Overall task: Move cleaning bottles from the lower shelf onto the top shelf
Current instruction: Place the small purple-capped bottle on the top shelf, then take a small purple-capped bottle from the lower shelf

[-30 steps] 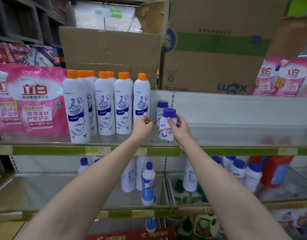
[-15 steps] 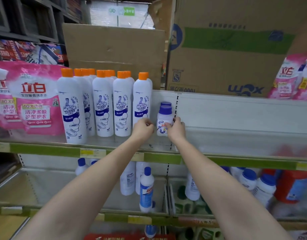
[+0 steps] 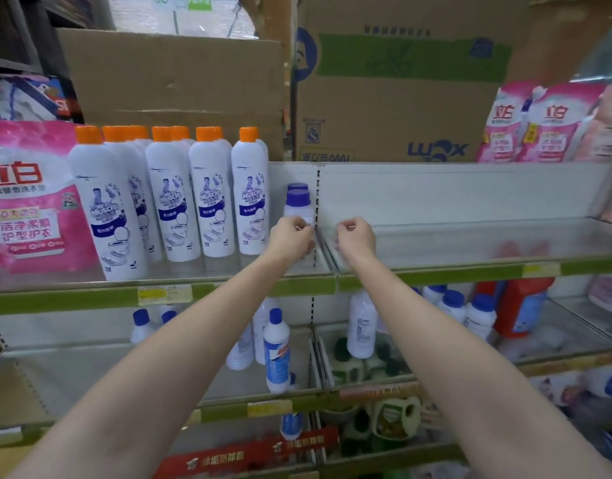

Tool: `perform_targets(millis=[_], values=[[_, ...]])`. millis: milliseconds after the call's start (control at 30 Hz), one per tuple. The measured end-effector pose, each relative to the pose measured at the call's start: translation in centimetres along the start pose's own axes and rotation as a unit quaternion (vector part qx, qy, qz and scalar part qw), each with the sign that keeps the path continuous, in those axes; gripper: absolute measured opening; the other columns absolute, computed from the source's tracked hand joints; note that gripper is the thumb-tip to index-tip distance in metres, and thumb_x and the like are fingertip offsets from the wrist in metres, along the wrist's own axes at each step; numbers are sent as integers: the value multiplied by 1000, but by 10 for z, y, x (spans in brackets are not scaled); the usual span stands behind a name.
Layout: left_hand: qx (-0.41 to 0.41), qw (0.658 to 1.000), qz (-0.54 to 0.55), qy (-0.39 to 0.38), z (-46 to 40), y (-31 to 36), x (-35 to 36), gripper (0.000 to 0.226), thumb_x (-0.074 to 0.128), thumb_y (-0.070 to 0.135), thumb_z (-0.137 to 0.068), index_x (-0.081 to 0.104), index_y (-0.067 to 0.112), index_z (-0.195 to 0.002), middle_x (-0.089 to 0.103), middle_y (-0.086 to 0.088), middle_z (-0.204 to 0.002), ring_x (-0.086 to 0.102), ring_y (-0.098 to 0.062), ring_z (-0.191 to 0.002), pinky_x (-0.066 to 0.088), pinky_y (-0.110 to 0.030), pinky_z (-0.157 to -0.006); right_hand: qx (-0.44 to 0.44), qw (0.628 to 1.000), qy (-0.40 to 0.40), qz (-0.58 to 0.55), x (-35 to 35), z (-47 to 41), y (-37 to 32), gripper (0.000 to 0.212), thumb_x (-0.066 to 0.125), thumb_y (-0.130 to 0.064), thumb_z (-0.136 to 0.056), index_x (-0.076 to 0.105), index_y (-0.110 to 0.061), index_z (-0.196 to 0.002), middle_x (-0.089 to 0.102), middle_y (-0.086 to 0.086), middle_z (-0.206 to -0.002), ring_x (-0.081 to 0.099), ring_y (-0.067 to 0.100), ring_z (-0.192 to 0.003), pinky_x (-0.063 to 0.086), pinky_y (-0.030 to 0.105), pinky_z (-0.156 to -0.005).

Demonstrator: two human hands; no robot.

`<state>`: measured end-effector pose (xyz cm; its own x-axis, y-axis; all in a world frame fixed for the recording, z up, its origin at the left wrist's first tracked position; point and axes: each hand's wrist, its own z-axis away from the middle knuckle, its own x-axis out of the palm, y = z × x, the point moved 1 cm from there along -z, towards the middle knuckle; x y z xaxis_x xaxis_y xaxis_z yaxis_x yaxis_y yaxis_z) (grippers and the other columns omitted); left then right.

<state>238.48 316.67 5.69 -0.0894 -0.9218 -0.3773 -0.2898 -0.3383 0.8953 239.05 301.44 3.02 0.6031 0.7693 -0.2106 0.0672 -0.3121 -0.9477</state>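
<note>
On the top shelf (image 3: pixel 435 271), two small purple-capped bottles (image 3: pixel 298 205) stand one behind the other, just right of a row of tall orange-capped bottles (image 3: pixel 207 198). The left hand (image 3: pixel 290 238) covers the front small bottle's lower half; whether its curled fingers grip it cannot be told. The right hand (image 3: pixel 354 238) is beside it, fingers curled on nothing. The lower shelf (image 3: pixel 90 371) holds more blue-capped bottles (image 3: pixel 470 312), partly hidden by both forearms. The labels are blurred.
</note>
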Motion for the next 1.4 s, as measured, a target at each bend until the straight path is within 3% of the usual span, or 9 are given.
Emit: perform_targets(millis=[167,267,400,567,700,833,1033,1200,1400], values=[[34,988,-19,-149,29,14,48,14,51,5,-92,62,5,-84,71,-21,-75,66,-30,-58,59,-45,-61,15,996,82,38,-69,24,28,18,59,-20,-89,56,-28,-74,70,4,-84,69,34,-88,56,48,-83],[38,970,-82,-226,47,-4,79,14,50,8,-96,62,4,-91,71,-17,-77,66,-25,-58,59,-39,-59,59,992,94,52,-102,41,63,17,60,-18,-88,57,-26,-73,71,9,-88,69,37,-90,57,50,-83],[11,962,-114,-248,60,-45,114,18,47,7,-98,63,0,-101,71,-19,-87,63,-23,-62,53,-29,-53,125,986,88,61,-128,62,128,11,61,-21,-86,61,-24,-76,73,13,-92,70,36,-91,57,51,-85],[-36,956,-117,-265,66,-87,158,18,49,8,-95,59,14,-81,70,-18,-92,67,-32,-84,58,-42,-77,200,977,59,44,-148,91,183,10,59,-17,-90,63,-25,-86,70,9,-95,71,31,-88,59,51,-86],[-54,956,-115,-263,64,-107,194,14,53,12,-97,58,21,-87,68,-11,-96,64,-25,-87,53,-34,-72,227,973,41,34,-156,80,212,12,58,-11,-92,64,-20,-98,70,8,-99,72,23,-85,61,43,-84],[-84,962,-95,-241,48,-123,231,19,53,10,-98,57,24,-86,66,-9,-94,61,-17,-77,49,-28,-64,221,974,11,42,-154,49,239,15,62,-8,-92,63,-22,-88,69,4,-97,67,19,-85,58,39,-88],[-143,962,-88,-215,31,-143,283,20,53,8,-99,58,22,-85,67,-9,-95,65,-24,-88,56,-41,-85,196,976,-51,77,-157,2,287,14,66,-15,-93,66,-19,-106,65,-4,-105,61,18,-104,49,35,-98],[-195,965,-84,-151,18,-160,310,12,52,10,-99,59,13,-109,65,-12,-107,66,-25,-86,52,-29,-60,182,976,-91,72,-153,-33,316,20,67,-11,-91,65,-10,-111,69,5,-114,63,20,-108,48,34,-100],[-199,972,-95,-86,4,-164,328,13,54,9,-98,60,11,-110,66,-11,-106,65,-21,-87,46,-20,-59,188,969,-143,69,-142,-69,333,34,67,-5,-87,62,-12,-119,66,4,-117,63,22,-110,52,32,-91]])
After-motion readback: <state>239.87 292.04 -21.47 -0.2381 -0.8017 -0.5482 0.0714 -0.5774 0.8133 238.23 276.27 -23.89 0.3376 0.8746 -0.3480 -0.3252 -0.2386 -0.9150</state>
